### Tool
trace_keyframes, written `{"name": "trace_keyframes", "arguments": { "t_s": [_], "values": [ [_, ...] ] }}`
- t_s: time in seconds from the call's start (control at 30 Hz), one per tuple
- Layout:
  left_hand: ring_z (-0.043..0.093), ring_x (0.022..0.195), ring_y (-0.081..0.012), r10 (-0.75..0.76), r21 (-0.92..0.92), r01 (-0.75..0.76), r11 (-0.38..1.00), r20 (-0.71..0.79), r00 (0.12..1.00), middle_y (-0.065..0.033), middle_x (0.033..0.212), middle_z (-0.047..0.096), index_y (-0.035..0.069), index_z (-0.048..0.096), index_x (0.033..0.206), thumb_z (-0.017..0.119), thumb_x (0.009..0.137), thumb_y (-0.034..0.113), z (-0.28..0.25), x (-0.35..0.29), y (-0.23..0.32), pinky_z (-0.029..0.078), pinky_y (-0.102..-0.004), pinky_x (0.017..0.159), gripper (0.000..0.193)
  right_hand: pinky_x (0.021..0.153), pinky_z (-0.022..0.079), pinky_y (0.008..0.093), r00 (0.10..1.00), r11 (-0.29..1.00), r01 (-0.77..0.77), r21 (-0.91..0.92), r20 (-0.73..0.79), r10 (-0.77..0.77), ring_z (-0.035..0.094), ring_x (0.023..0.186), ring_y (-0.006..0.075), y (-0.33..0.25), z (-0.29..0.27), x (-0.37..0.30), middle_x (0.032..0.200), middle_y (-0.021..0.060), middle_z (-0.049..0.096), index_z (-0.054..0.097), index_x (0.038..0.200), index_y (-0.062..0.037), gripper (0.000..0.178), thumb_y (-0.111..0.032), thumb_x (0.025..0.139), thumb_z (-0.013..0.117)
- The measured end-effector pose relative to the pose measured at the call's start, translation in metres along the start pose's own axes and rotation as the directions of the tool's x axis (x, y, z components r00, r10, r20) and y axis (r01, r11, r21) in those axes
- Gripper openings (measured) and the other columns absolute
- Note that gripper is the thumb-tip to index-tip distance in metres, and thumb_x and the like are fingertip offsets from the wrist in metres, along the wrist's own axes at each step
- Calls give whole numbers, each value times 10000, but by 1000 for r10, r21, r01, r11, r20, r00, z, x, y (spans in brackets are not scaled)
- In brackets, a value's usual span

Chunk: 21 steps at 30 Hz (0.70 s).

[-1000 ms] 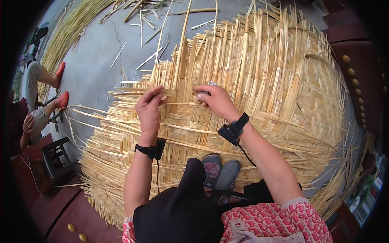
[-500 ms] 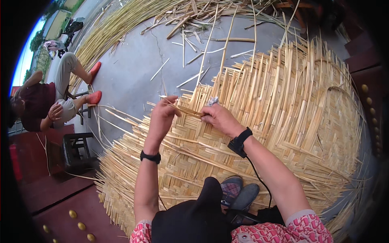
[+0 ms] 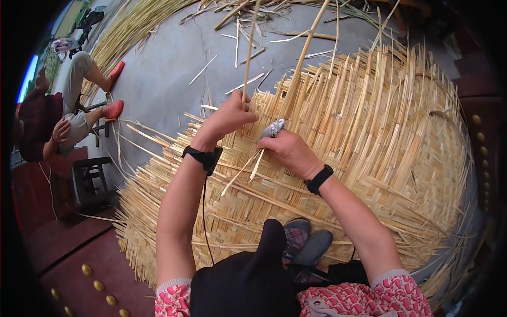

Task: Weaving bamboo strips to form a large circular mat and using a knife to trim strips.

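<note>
A large woven mat of pale split-reed strips (image 3: 327, 174) spreads under both my hands, its far edge bristling with loose upright ends. Near that edge my left hand (image 3: 229, 117) is closed, with its fingers pinching a long reed strip (image 3: 250, 50) that rises away from me. Just right of it, my right hand (image 3: 289, 150) is closed on short strip ends (image 3: 257, 165) that poke out toward me below the thumb. Grey wrapping (image 3: 273, 128) covers a finger of this hand. Where the gripped strips enter the weave is hidden by my fingers.
On the grey floor beyond the mat lie scattered reed scraps (image 3: 246, 83) and a long reed bundle (image 3: 127, 39). To the left sits another person (image 3: 47, 127) in red shoes, near a dark stool (image 3: 90, 182). My shoes (image 3: 311, 248) rest on the mat.
My left hand has moved right and farther away, and now grips an upright strip. The strips once stretched between my hands now hang toward me from my right hand.
</note>
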<state>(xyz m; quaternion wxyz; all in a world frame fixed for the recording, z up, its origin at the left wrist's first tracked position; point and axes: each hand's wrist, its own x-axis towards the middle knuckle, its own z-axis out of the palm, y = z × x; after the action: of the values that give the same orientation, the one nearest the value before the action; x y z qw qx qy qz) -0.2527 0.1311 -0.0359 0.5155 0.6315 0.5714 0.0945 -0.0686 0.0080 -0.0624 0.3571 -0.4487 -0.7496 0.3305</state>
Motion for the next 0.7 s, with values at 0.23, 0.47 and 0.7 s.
{"name": "trace_keyframes", "arguments": {
  "t_s": [0.23,0.47,0.7],
  "values": [
    [638,767,-125,-84,-376,146,915,176,981,-44,892,685,-5,652,1079,734,782,69,11,6,-20,511,-271,696,317,612,501,449,829,850,-468,243,-212,517,617,666,356,-6,19,6,680,140,605,632,921,-98,157,-233,847,658],
    [591,1132,-152,205,-588,-82,804,145,968,-53,1247,635,-15,526,1370,727,872,119,4,-18,-45,439,-314,1032,553,645,507,484,896,876,-432,-215,-217,389,653,732,362,4,42,43,734,158,655,665,844,-84,102,-166,822,610],
    [650,1041,-152,2,-804,-297,515,-345,939,-96,1147,687,-9,630,1243,649,939,75,44,-25,-63,525,-255,901,316,797,513,446,862,852,-430,300,-145,486,650,913,343,36,22,26,948,176,679,663,1064,-69,212,-118,865,611]
  ]
}}
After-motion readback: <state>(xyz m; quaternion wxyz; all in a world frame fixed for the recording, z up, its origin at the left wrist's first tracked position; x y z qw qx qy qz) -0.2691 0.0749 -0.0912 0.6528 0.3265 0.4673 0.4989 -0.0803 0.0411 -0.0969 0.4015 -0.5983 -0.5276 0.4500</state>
